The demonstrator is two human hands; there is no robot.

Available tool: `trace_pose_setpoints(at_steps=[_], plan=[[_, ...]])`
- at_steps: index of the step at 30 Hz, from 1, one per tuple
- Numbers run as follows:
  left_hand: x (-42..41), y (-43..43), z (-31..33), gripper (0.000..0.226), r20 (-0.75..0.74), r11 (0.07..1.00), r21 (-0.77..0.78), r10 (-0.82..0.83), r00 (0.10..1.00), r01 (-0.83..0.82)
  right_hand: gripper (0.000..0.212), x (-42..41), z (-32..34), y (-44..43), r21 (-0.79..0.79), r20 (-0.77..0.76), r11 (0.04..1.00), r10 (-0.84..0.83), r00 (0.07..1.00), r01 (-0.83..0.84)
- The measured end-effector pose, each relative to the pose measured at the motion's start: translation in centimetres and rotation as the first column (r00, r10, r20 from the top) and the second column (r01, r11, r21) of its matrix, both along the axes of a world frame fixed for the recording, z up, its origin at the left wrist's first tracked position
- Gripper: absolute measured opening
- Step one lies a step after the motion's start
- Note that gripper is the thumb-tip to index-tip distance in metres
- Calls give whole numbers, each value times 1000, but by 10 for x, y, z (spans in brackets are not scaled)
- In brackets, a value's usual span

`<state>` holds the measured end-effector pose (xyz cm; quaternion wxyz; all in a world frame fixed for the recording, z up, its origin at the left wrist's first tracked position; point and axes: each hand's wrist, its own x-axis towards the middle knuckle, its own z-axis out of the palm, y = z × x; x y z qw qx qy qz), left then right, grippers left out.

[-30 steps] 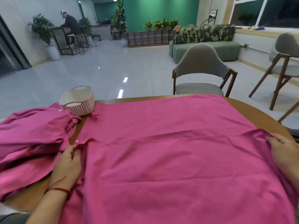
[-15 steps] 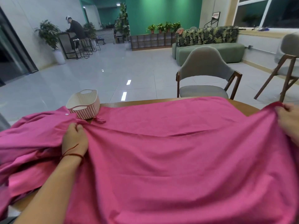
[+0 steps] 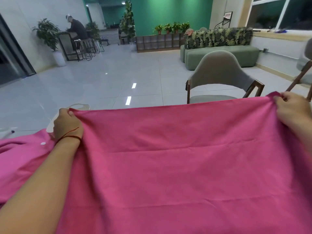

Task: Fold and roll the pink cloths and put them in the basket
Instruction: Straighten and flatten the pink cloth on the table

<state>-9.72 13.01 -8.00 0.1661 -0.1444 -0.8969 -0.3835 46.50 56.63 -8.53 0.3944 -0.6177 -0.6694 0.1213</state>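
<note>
A big pink cloth (image 3: 177,166) hangs stretched between both hands, lifted up and hiding the table. The left hand (image 3: 67,124) pinches its top left corner; the right hand (image 3: 293,110) grips the top right corner. The basket (image 3: 50,127) peeks out behind the left hand.

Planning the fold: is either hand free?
No, the left hand and right hand each grip a top corner of the cloth.
</note>
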Motion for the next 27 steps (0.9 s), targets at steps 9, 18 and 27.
trace_pose_setpoints(at_steps=[9,18,27], plan=[[-4,60,-81,18,-87,912,-352,-257,963,211,42,-70,-79,31,-172,259,985,75,963,-30],[-31,65,-113,12,23,924,-281,-264,964,260,49,-31,-115,54,-19,339,1000,14,941,-9],[-42,71,-111,18,40,943,-170,-283,958,286,45,7,-123,45,-10,321,998,-60,945,67]])
